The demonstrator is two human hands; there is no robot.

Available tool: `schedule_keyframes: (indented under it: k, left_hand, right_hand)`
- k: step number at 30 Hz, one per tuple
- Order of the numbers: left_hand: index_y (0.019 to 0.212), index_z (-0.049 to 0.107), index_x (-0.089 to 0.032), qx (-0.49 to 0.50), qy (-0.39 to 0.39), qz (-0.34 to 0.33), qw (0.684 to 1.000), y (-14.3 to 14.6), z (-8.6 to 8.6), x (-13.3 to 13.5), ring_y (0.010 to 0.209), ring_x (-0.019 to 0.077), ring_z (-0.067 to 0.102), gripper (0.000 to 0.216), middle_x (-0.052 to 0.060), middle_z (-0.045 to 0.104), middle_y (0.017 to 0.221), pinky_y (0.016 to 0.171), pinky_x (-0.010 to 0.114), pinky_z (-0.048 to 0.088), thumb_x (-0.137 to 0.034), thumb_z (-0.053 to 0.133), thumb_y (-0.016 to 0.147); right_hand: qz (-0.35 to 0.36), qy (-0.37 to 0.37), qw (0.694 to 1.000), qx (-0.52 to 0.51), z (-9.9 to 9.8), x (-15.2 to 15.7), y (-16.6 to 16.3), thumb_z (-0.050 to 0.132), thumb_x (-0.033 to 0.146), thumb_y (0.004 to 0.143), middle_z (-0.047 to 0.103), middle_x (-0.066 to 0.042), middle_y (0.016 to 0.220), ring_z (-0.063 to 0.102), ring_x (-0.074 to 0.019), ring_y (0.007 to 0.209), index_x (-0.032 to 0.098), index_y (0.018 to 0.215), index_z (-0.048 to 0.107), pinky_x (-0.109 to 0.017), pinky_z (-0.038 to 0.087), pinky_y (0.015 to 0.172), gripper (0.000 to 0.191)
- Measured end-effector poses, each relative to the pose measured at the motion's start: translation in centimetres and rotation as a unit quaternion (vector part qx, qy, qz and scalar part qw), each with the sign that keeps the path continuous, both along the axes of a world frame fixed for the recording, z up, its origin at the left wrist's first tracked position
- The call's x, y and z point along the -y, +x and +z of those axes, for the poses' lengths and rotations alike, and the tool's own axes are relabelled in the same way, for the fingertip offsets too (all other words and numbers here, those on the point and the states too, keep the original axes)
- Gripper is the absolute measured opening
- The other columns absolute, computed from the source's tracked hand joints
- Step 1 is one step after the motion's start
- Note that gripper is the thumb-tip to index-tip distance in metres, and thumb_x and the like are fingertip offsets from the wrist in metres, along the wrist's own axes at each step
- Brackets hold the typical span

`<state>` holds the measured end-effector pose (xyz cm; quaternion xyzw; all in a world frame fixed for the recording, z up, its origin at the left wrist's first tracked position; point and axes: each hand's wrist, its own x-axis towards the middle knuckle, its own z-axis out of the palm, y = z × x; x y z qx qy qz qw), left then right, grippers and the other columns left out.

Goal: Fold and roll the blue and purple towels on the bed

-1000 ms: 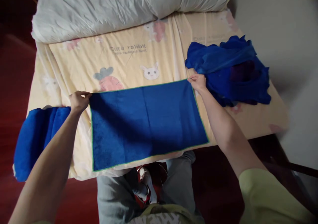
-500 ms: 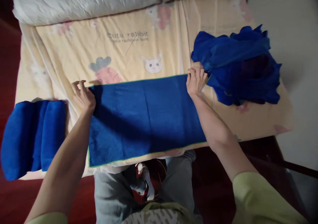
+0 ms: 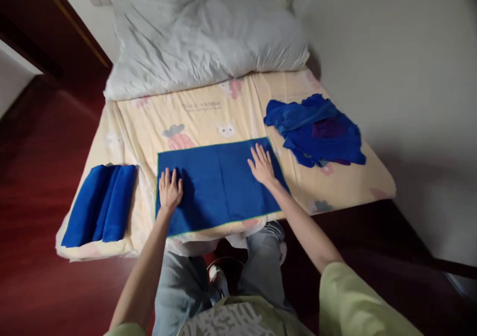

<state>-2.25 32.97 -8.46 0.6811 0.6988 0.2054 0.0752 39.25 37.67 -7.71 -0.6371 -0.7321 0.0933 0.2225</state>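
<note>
A blue towel with a green edge (image 3: 218,184) lies spread flat on the yellow bed sheet (image 3: 208,115) at the near edge of the bed. My left hand (image 3: 169,189) rests flat on the towel's left part, fingers stretched out. My right hand (image 3: 262,165) lies flat on its right part, fingers spread. Neither hand holds anything.
A stack of folded blue towels (image 3: 100,202) sits at the bed's left corner. A crumpled heap of blue cloths (image 3: 316,129) lies to the right. A white duvet (image 3: 208,38) is bunched at the far end. A white wall stands on the right, dark red floor on the left.
Both hands let go of the towel's far corners and now lie flat on it, closer to its middle. The camera has pulled back and shows more of the bed.
</note>
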Motion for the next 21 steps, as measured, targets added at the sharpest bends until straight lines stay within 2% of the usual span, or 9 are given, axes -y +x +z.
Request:
schedule_keyframes:
  k: [3, 5, 7, 9, 11, 13, 16, 18, 21]
  left_hand:
    - [0.156, 0.041, -0.021, -0.006, 0.017, -0.020, 1.000, 0.5, -0.7, 8.7, 0.155, 0.0335, 0.020, 0.059, 0.011, 0.028, 0.166, 0.124, 0.055, 0.024, -0.041, 0.038, 0.100]
    - [0.155, 0.041, -0.016, -0.014, 0.025, -0.006, 1.000, -0.1, -2.0, 15.3, 0.154, 0.0349, 0.021, 0.060, 0.015, 0.029, 0.165, 0.124, 0.057, 0.025, -0.039, 0.036, 0.100]
    - [0.154, 0.042, -0.011, -0.020, 0.026, -0.001, 0.999, -1.0, -3.6, 21.4, 0.154, 0.0340, 0.022, 0.060, 0.017, 0.030, 0.164, 0.124, 0.057, 0.023, -0.036, 0.035, 0.100]
    - [0.152, 0.044, -0.010, -0.011, -0.002, 0.003, 1.000, -1.9, -4.9, 26.3, 0.153, 0.0327, 0.026, 0.059, 0.017, 0.034, 0.162, 0.122, 0.053, 0.030, -0.033, 0.038, 0.098]
    - [0.146, 0.052, -0.010, -0.006, -0.049, 0.013, 0.999, -2.4, -5.6, 29.7, 0.149, 0.0323, 0.035, 0.056, 0.018, 0.043, 0.157, 0.119, 0.050, 0.037, -0.029, 0.040, 0.095]
    - [0.135, 0.062, -0.011, -0.016, -0.097, 0.011, 0.995, -2.6, -5.6, 31.8, 0.147, 0.0324, 0.039, 0.050, 0.017, 0.049, 0.152, 0.118, 0.050, 0.038, -0.028, 0.042, 0.093]
    - [0.130, 0.066, -0.012, -0.048, -0.148, -0.006, 0.988, -2.4, -4.6, 32.9, 0.150, 0.0322, 0.032, 0.046, 0.014, 0.046, 0.156, 0.120, 0.049, 0.035, -0.027, 0.044, 0.093]
    - [0.134, 0.064, -0.013, -0.073, -0.171, -0.009, 0.983, -2.1, -3.7, 32.8, 0.152, 0.0325, 0.029, 0.048, 0.013, 0.041, 0.159, 0.120, 0.049, 0.033, -0.028, 0.045, 0.093]
    - [0.137, 0.063, -0.015, -0.108, -0.187, -0.009, 0.976, -1.6, -2.8, 32.4, 0.152, 0.0344, 0.028, 0.049, 0.014, 0.037, 0.161, 0.119, 0.053, 0.031, -0.029, 0.047, 0.093]
  right_hand:
    - [-0.008, 0.005, 1.000, -0.029, -1.1, 9.6, -0.1, 0.036, 0.046, 0.102, 0.029, -0.006, 0.166, 0.022, -0.0283, 0.156, 0.027, 0.159, 0.031, -0.055, 0.018, 0.127, 0.061]
    - [-0.082, -0.019, 0.996, -0.030, -2.7, 15.7, 1.4, 0.038, 0.046, 0.100, 0.036, -0.010, 0.163, 0.027, -0.0308, 0.154, 0.026, 0.155, 0.038, -0.059, 0.020, 0.125, 0.059]
    - [-0.160, -0.045, 0.986, -0.020, -4.1, 20.9, 2.8, 0.039, 0.044, 0.098, 0.034, -0.016, 0.163, 0.026, -0.0341, 0.154, 0.016, 0.152, 0.043, -0.060, 0.019, 0.124, 0.062]
    - [-0.211, -0.057, 0.975, -0.031, -4.8, 25.3, 3.3, 0.040, 0.042, 0.096, 0.033, -0.021, 0.162, 0.025, -0.0358, 0.154, 0.009, 0.150, 0.044, -0.059, 0.023, 0.123, 0.064]
    - [-0.222, -0.052, 0.972, -0.053, -4.8, 29.4, 2.2, 0.040, 0.042, 0.095, 0.034, -0.022, 0.162, 0.027, -0.0346, 0.153, 0.007, 0.149, 0.045, -0.054, 0.028, 0.122, 0.065]
    - [-0.193, -0.066, 0.977, -0.059, -4.5, 33.1, 0.0, 0.040, 0.040, 0.094, 0.039, -0.020, 0.160, 0.033, -0.0325, 0.151, 0.010, 0.146, 0.051, -0.049, 0.032, 0.121, 0.061]
    - [-0.152, -0.118, 0.981, -0.010, -3.7, 37.4, -3.3, 0.048, 0.037, 0.091, 0.045, -0.015, 0.157, 0.035, -0.0347, 0.149, 0.018, 0.129, 0.066, -0.049, 0.033, 0.119, 0.047]
    - [-0.170, -0.128, 0.977, 0.028, -3.0, 39.1, -4.3, 0.052, 0.034, 0.089, 0.045, -0.015, 0.157, 0.033, -0.0375, 0.150, 0.019, 0.119, 0.073, -0.050, 0.032, 0.119, 0.040]
    - [-0.213, -0.107, 0.970, 0.049, -1.8, 40.6, -3.7, 0.052, 0.032, 0.089, 0.044, -0.014, 0.158, 0.032, -0.0376, 0.150, 0.019, 0.116, 0.075, -0.048, 0.030, 0.119, 0.037]
